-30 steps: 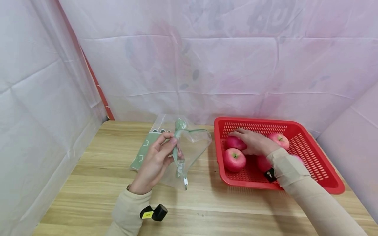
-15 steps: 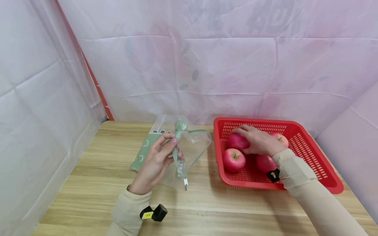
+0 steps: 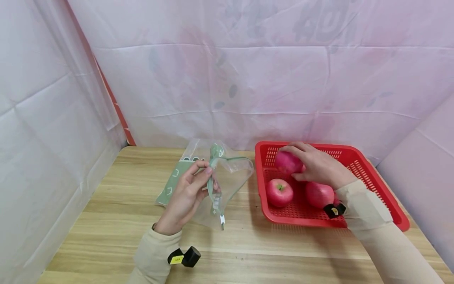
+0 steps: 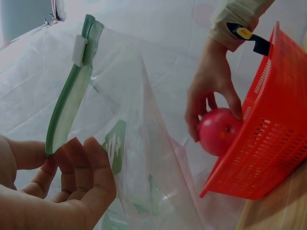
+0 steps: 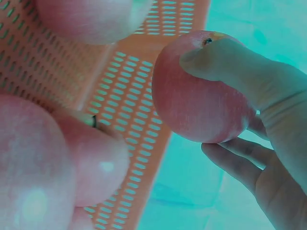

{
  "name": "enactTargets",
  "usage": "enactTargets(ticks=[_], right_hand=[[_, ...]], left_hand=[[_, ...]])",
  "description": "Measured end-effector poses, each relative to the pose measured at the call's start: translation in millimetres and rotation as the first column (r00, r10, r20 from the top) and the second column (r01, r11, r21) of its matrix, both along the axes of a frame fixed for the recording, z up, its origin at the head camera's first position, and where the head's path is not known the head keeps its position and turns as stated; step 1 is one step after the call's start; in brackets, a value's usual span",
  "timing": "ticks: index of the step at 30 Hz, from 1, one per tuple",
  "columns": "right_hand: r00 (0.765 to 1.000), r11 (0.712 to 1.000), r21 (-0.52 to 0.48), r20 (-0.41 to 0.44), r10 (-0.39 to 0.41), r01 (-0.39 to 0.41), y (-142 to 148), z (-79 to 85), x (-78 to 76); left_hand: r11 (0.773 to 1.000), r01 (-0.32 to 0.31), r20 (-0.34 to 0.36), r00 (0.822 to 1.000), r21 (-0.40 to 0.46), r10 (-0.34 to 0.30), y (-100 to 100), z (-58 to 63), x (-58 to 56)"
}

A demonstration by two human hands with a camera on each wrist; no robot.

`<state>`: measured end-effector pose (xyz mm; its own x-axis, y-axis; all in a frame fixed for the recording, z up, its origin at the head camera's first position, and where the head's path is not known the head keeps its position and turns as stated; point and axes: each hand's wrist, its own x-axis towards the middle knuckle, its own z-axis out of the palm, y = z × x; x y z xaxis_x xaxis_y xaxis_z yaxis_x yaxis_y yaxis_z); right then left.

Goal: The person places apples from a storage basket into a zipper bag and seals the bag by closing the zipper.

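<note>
Fingers [image 5: 235, 165] and thumb of the right hand [image 3: 315, 163] spread about as wide as the fruit they grip, a round, pinkish-red apple [image 3: 287, 162] held by its sides at the left end of a red plastic basket with slotted walls [image 3: 301, 221]. From the left wrist it shows partly above the rim; whether it touches the wall, I cannot tell. That smooth skin looks easy to lose: should the grip loosen, the apple could drop back and bruise, or knock the rim if carried low.

In the basket, a red apple with a short stem [image 3: 279, 193] sits near the front left corner, and another glossy red apple [image 3: 319, 195] lies to its right, by the sleeve.

Left of the basket, the left hand [image 3: 189, 193] pinches the green edge of a clear, limp plastic bag [image 3: 234, 179] between thumb and fingertips, the other fingers loosely bent. Its mouth gapes, but could sag if that single pinch slackens. A white slider [image 3: 222, 219] hangs at the near end.

Beneath is a pale wooden table [image 3: 106, 221]; behind, a creased, pinkish cloth [image 3: 266, 86].
</note>
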<state>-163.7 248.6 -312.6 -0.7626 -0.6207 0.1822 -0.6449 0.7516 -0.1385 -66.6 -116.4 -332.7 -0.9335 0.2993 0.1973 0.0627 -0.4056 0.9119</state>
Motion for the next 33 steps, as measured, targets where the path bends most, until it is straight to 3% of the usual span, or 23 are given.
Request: enactTargets(ticks=[6, 12, 18, 33], right_hand=[[1.0, 0.999, -0.041, -0.02, -0.013, 0.012, -6, 14.7, 9.8], [0.993, 0.996, -0.092, -0.118, 0.01, -0.021, -11, 23.9, 15.1], [0.987, 0.991, -0.128, -0.161, 0.013, -0.034, -21, 32.7, 27.3], [0.929, 0.948, -0.189, -0.317, 0.19, -0.258, -56, 59.0, 53.3]], left_hand=[[1.0, -0.002, -0.004, 1.0, -0.007, 0.002, 0, -0.4, -0.4], [1.0, -0.001, -0.001, 1.0, -0.004, 0.001, 0, -0.3, -0.4], [1.0, 0.003, -0.005, 1.0, -0.006, -0.003, 0, -1.3, -0.6], [1.0, 0.01, -0.011, 1.0, -0.009, -0.01, 2, -0.9, -1.9]])
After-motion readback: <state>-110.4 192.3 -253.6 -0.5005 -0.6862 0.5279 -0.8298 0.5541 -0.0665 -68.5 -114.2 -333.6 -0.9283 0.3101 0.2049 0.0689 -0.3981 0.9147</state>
